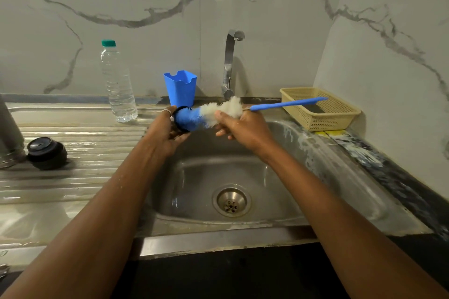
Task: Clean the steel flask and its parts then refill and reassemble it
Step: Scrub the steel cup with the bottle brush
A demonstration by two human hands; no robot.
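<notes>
Over the sink, my left hand (pixel 165 131) grips a blue flask cup (pixel 185 119) with a black rim, held on its side. My right hand (pixel 243 126) holds a bottle brush (pixel 223 108) near its white bristles, and the bristles press against the cup's right end. The brush's blue handle points right, over the basket. The steel flask body (pixel 8 133) stands at the far left edge, partly cut off by the frame. Its black stopper (pixel 46 152) lies beside it on the ribbed drainboard.
A clear water bottle (pixel 118 85) with a green cap and a blue plastic holder (pixel 181 87) stand behind the drainboard. The tap (pixel 229 63) rises behind the steel sink basin (pixel 279 177). A beige basket (pixel 320 109) sits at the back right, with soap suds near it.
</notes>
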